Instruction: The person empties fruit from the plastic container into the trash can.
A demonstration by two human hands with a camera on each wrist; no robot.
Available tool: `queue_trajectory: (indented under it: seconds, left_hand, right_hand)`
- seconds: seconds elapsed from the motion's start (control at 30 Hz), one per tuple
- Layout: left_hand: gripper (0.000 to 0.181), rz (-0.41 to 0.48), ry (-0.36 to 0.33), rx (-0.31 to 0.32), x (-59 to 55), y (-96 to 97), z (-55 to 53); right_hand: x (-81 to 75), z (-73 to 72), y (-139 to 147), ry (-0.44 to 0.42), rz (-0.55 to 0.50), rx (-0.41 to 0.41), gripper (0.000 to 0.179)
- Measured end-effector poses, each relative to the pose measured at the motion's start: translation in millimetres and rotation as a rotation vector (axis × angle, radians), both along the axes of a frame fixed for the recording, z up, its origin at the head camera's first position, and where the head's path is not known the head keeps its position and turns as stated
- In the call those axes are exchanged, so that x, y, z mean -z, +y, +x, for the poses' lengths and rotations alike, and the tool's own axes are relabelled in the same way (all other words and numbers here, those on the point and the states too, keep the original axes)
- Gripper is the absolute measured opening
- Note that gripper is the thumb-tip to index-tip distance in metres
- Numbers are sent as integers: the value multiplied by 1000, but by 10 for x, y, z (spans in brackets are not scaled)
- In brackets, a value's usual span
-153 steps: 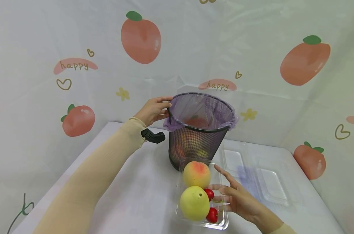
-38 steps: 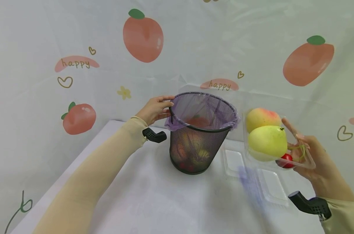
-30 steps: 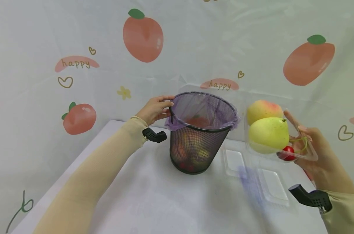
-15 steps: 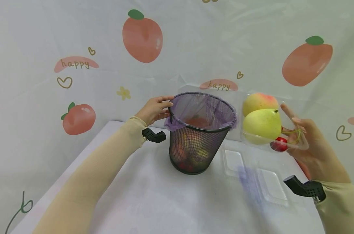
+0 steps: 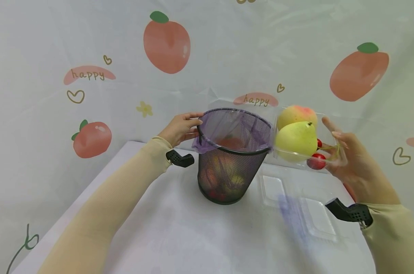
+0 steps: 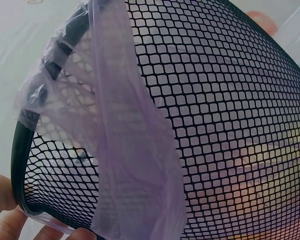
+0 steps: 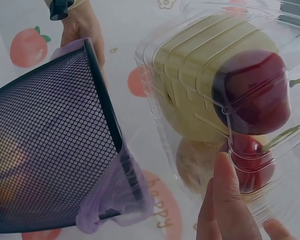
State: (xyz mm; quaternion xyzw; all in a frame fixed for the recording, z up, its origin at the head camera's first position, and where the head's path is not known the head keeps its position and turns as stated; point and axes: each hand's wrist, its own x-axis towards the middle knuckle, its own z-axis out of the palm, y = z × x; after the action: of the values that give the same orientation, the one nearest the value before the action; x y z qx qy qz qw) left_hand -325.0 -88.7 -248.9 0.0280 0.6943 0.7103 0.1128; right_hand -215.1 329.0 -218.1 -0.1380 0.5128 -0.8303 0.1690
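Left hand (image 5: 179,128) grips bin (image 5: 231,167) rim. Right hand (image 5: 347,163) grasps tray (image 5: 297,160) of fruit, raised, tilted, its left edge just beside bin rim. Open table (image 5: 179,232) in front; lid (image 5: 303,211) lying right.

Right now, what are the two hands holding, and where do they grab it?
The left hand grips the mesh bin by its rim. The right hand holds the clear fruit tray by its outer end.

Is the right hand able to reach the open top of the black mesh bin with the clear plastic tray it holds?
Probably yes: the right hand holds the clear plastic tray right beside the black mesh bin rim, nothing between them.
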Motion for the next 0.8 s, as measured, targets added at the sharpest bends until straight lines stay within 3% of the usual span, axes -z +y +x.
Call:
queue_trajectory:
  seconds: [0.17, 0.63, 0.8]
  left_hand:
    - [41, 5, -2, -1, 5, 4, -1]
    - [41, 6, -6, 2, 12, 8, 2]
    - [41, 6, -6, 0, 6, 1, 7]
  right_hand:
    - [-39, -43, -53, 21, 148, 82, 50]
    - [-95, -160, -169, 32, 210, 92, 57]
    - [-114, -225, -202, 24, 183, 71, 58]
